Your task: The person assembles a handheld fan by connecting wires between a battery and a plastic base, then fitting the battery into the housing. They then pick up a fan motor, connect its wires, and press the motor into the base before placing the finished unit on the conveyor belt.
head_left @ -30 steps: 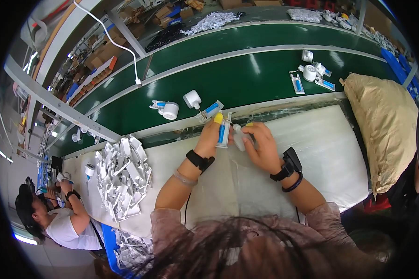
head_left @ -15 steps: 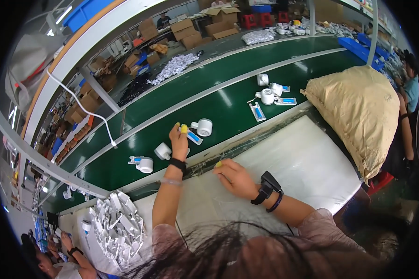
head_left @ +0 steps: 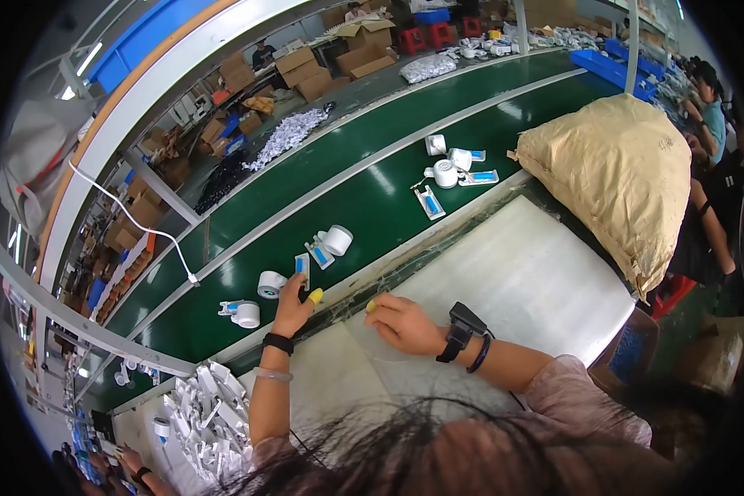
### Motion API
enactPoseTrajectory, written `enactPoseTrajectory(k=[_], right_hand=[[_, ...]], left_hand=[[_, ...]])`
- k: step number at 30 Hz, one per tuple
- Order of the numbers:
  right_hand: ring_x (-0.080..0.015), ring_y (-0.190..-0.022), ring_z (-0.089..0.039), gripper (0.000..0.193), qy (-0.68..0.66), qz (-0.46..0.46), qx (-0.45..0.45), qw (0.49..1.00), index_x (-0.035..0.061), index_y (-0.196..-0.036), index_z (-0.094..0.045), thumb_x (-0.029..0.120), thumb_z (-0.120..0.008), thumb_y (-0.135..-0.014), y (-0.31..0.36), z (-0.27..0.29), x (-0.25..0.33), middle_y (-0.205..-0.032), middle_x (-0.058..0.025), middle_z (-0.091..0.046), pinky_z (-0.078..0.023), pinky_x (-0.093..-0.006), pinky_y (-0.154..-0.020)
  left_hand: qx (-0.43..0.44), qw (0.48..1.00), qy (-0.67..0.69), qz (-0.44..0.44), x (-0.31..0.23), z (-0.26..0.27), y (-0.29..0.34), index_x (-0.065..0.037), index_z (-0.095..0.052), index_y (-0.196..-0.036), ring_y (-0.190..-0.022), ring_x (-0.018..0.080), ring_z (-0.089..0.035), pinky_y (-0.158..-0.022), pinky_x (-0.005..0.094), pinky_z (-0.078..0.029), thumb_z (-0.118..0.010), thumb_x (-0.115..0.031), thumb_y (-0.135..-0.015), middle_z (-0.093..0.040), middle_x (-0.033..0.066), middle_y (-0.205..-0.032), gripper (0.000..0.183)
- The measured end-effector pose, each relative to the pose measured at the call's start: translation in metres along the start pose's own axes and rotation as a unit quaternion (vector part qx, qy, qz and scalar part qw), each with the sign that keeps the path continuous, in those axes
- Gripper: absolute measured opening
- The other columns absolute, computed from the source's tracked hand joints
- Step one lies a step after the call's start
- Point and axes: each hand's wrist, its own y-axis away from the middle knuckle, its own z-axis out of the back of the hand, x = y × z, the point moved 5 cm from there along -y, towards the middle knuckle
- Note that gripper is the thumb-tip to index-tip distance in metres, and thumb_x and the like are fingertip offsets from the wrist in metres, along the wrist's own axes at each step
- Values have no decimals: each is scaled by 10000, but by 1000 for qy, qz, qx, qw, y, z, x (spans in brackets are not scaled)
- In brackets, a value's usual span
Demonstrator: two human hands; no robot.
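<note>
My left hand point(head_left: 292, 309) reaches over the green conveyor belt, its yellow-capped thumb spread from the fingers. The fingertips are at a small white holder with a blue insert point(head_left: 302, 266); the hand looks open. Just left of it lies a white round cup-shaped part point(head_left: 271, 284). Beyond the hand, another white round part point(head_left: 337, 240) has a blue-insert holder point(head_left: 321, 255) beside it. My right hand point(head_left: 409, 325) is over the pale work surface, fingers curled together, a yellow cap on one fingertip. What it holds, if anything, is hidden.
White parts point(head_left: 445, 174) sit farther right on the belt point(head_left: 380, 202). A large tan sack point(head_left: 612, 178) stands at the right end of the pale surface point(head_left: 488, 281). White plastic pieces point(head_left: 209, 422) are heaped at the left. A metal post and white cable point(head_left: 132, 207) rise at the left.
My left hand has drawn back leftward from the farther round part, uncovering its blue-insert holder. Its thumb has spread. My right hand stays curled. The whole view has shifted slightly.
</note>
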Motion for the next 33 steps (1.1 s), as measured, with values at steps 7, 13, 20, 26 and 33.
enactPoseTrajectory(k=[7,13,20,26,33], right_hand=[[-307,-856,-609,201,-13,-15,11,1000,83,-952,-634,-21,-622,-781,1,-3,-4,-1008,-102,-579,-516,-373,-714],[-311,-797,-611,185,-8,-14,29,999,108,-927,-638,3,-614,-777,0,-9,-2,-996,-89,-581,-512,-392,-696],[-329,-826,-613,181,-15,-20,57,998,76,-935,-648,-16,-614,-784,-2,-6,-2,-993,-123,-583,-517,-374,-696],[-304,-773,-622,187,-26,-24,47,998,93,-961,-637,14,-619,-793,-1,-10,-3,-910,-96,-592,-510,-367,-674],[-118,-763,-621,265,-398,-381,134,824,9,-1034,-620,257,-548,-976,12,-26,-20,-975,-50,-644,-497,-272,-681]], left_hand=[[-266,936,-226,36,42,94,-3,-22,-561,-1202,-1141,380,-508,-977,445,-414,-675,-92,-792,-540,200,-1227,431],[-17,862,-329,386,138,120,29,-79,-554,-1242,-1079,393,-593,-950,459,-454,-701,-436,-762,-632,214,-1145,616],[-76,864,-340,364,122,121,41,-64,-576,-1163,-1058,401,-585,-945,452,-455,-803,-365,-668,-659,195,-1082,622],[-217,925,-223,217,55,125,53,-30,-571,-1158,-977,314,-603,-908,394,-470,-836,-215,-664,-644,164,-1016,590],[-49,998,41,-11,-130,41,83,-48,-512,-1240,-1026,230,-587,-899,338,-472,-843,-117,-671,-591,109,-1156,662]])
